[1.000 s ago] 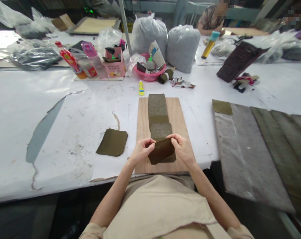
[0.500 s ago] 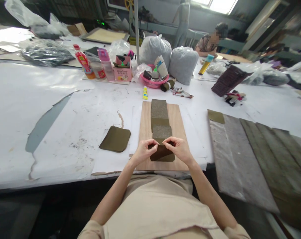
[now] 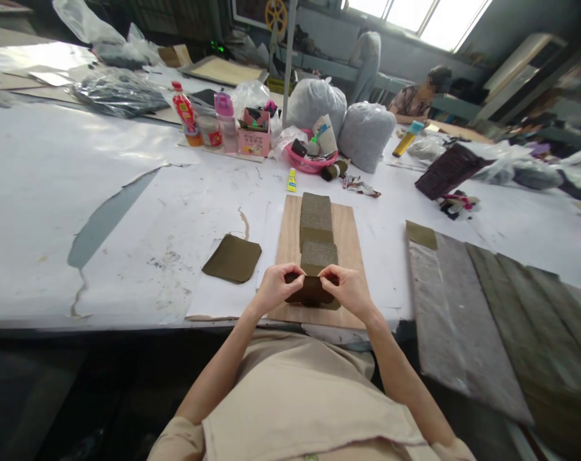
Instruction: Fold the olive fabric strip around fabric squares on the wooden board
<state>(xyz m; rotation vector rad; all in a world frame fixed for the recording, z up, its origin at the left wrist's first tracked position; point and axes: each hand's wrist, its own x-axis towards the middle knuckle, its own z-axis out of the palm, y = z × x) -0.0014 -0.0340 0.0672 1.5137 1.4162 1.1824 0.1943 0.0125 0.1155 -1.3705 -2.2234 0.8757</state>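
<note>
Both my left hand (image 3: 281,284) and my right hand (image 3: 346,288) pinch the upper edge of a dark olive-brown fabric piece (image 3: 312,292), one near each end. The piece is raised at that edge, over the lower part of a wooden board (image 3: 350,256). Beyond my fingers, olive pieces with grey, rough-looking faces (image 3: 316,212) overlap in a column up the board. To the left of the board lies a stack of olive fabric pieces (image 3: 232,258) with cut corners. My fingertips partly cover the held edge.
A yellow glue tube (image 3: 291,180) lies behind the board, near a pink basket (image 3: 305,165) of small items. Bottles and a pink box (image 3: 254,139) stand back left. Large stuffed bags (image 3: 367,136) sit behind. Grey and olive sheets (image 3: 456,307) overhang at right. A person (image 3: 417,96) sits beyond.
The held edge has gone from uneven to drawn straight between my hands, and my right hand has shifted slightly rightward along it. The camera view has also shifted.
</note>
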